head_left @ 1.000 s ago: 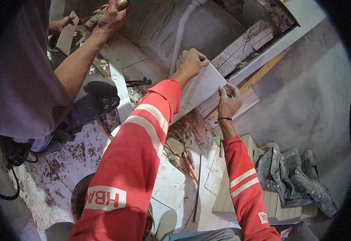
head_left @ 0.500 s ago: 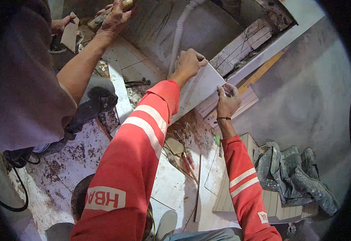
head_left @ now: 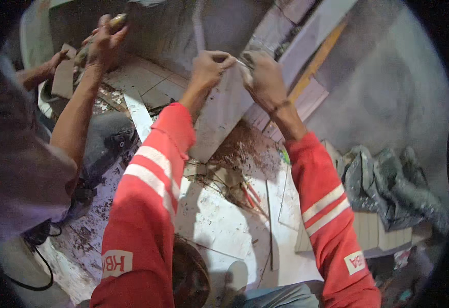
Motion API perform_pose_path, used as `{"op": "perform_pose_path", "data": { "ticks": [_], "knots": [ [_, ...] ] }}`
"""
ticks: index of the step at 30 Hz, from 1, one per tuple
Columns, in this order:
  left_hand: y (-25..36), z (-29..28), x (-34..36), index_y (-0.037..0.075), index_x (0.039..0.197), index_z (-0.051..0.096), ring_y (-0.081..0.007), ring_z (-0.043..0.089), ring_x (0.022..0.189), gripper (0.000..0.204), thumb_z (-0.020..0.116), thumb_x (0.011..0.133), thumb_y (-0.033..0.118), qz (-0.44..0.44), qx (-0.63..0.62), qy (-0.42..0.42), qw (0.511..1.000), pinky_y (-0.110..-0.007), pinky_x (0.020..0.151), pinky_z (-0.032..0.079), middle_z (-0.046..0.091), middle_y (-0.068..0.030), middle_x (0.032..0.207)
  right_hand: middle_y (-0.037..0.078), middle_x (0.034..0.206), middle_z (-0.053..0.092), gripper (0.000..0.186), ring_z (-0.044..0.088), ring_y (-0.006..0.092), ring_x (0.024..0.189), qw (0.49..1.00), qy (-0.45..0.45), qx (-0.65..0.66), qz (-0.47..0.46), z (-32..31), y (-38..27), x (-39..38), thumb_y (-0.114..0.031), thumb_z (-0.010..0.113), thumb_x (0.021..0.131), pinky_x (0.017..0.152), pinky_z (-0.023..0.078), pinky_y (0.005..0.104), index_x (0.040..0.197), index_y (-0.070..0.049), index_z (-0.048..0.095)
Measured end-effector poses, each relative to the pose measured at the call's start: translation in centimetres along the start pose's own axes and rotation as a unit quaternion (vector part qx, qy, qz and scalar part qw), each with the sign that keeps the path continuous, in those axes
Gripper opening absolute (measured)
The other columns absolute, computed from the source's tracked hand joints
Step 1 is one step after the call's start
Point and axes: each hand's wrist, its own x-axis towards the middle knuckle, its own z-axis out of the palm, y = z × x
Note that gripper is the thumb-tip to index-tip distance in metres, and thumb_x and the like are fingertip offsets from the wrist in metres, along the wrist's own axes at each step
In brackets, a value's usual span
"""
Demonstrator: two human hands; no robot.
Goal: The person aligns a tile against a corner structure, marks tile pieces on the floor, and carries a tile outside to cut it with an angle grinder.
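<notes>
A white tile panel [head_left: 219, 118] stands tilted in front of me. My left hand [head_left: 211, 66] is closed at its top edge, fingertips pinched. Just to its right, almost touching it, my right hand [head_left: 263, 79] is closed too, slightly blurred, on something small and pale at the panel's top that I cannot make out. Behind them are a pale corrugated hose [head_left: 197, 28] and a yellow strip [head_left: 317, 61] along a white ledge [head_left: 311, 38].
A co-worker at left holds a yellow-topped tool [head_left: 117, 21] and flat pale piece [head_left: 62, 77]. Below lie a debris-strewn white floor [head_left: 214, 220] and red-handled tool [head_left: 250, 195]. A spattered grey cloth [head_left: 383, 185] lies on stacked tiles [head_left: 358, 231] at right.
My right hand has moved up and left from the panel's corner to beside my left hand, which shifted left. The view has shifted, and the co-worker's hands appear farther left.
</notes>
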Motion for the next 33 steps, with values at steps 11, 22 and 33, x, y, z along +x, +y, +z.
{"op": "perform_pose_path", "data": {
  "ticks": [11, 22, 33],
  "knots": [
    [1.2, -1.8, -1.9, -0.003, 0.127, 0.074, -0.0144, 0.069, 0.109, 0.034, 0.071, 0.104, 0.023, -0.035, -0.056, -0.038, 0.997, -0.031, 0.096, 0.057, 0.074, -0.0105, 0.124, 0.024, 0.104, 0.075, 0.047, 0.073, 0.0440, 0.097, 0.963, -0.236, 0.055, 0.122, -0.7, 0.8, 2.3, -0.052, 0.065, 0.099, 0.085, 0.059, 0.0535, 0.109, -0.007, 0.077],
    [9.8, 3.5, -4.9, 0.005, 0.121, 0.078, -0.0254, 0.063, 0.126, 0.022, 0.070, 0.101, 0.012, -0.062, 0.121, -0.146, 0.980, -0.037, 0.108, 0.049, 0.067, -0.0135, 0.135, 0.017, 0.092, 0.070, 0.023, 0.071, 0.0384, 0.086, 0.927, -0.067, 0.255, 0.266, -7.8, 1.4, -5.4, -0.028, 0.071, 0.088, 0.076, 0.058, 0.0499, 0.094, -0.005, 0.070],
    [24.3, 7.1, -9.7, -0.002, 0.144, 0.056, -0.0273, 0.058, 0.127, 0.063, 0.083, 0.091, 0.021, -0.380, 0.079, 0.061, 0.920, -0.039, 0.112, 0.043, 0.063, -0.0181, 0.138, 0.014, 0.089, 0.066, 0.014, 0.068, 0.0344, 0.081, 0.913, -0.095, 0.249, 0.308, -21.4, -1.2, -0.7, -0.013, 0.075, 0.087, 0.070, 0.054, 0.0451, 0.097, -0.004, 0.069]
  ]
}}
